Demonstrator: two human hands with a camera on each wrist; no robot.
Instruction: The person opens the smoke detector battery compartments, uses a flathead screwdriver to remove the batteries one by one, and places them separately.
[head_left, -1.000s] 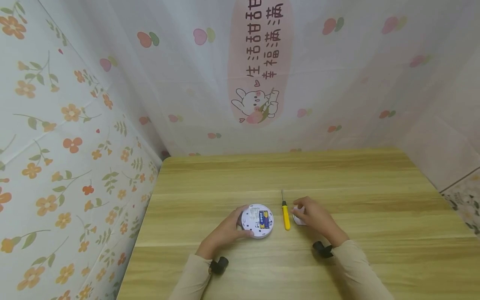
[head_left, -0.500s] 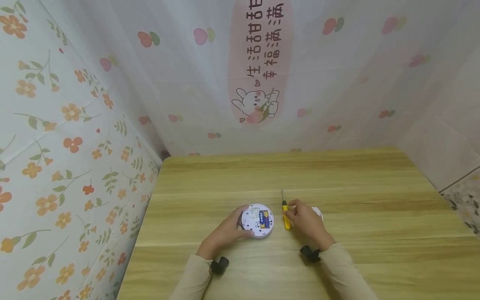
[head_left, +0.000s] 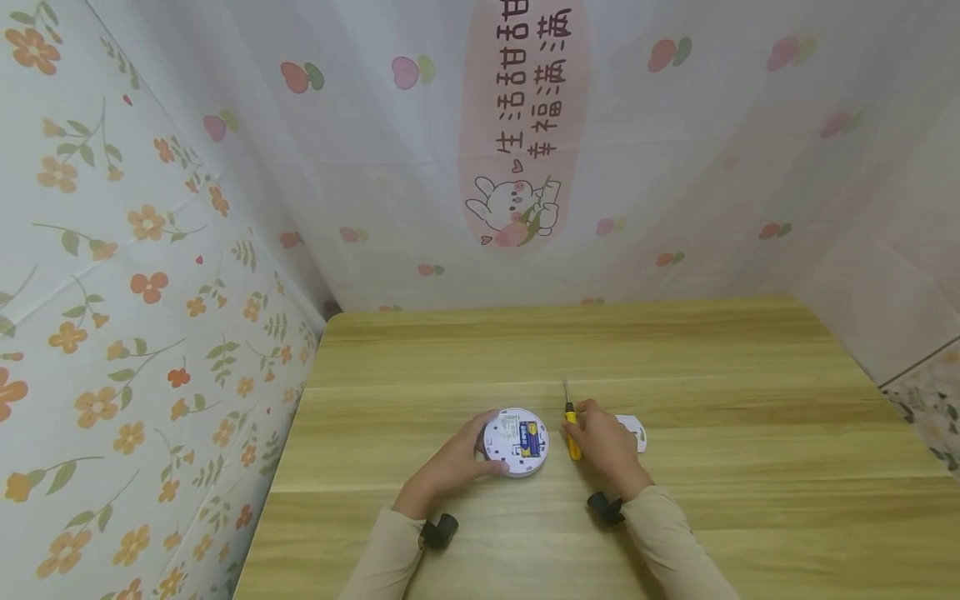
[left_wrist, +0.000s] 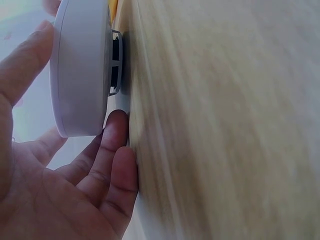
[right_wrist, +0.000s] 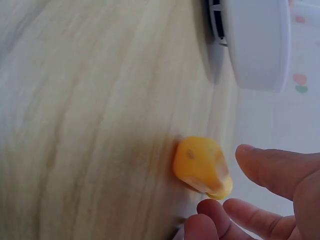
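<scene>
My left hand grips a round white smoke detector by its left edge. The detector's printed back, with blue-and-yellow batteries, faces up. In the left wrist view, its slotted dark vent points down close over the table, and some fingers reach beneath. Just to the right lies a screwdriver with a yellow handle, its shaft toward the back. My right hand is at that handle. From the right wrist, a gap shows between the thumb and the yellow handle end, with fingers curved beside it.
A flat white plate with a rounded end lies right of the right hand, partly hidden by it. The wood-grain table runs back to a printed white curtain. A floral curtain borders the left side.
My right hand has moved left from the white plate to the screwdriver's handle, leaving the plate on the table. The left hand and smoke detector stay in place.
</scene>
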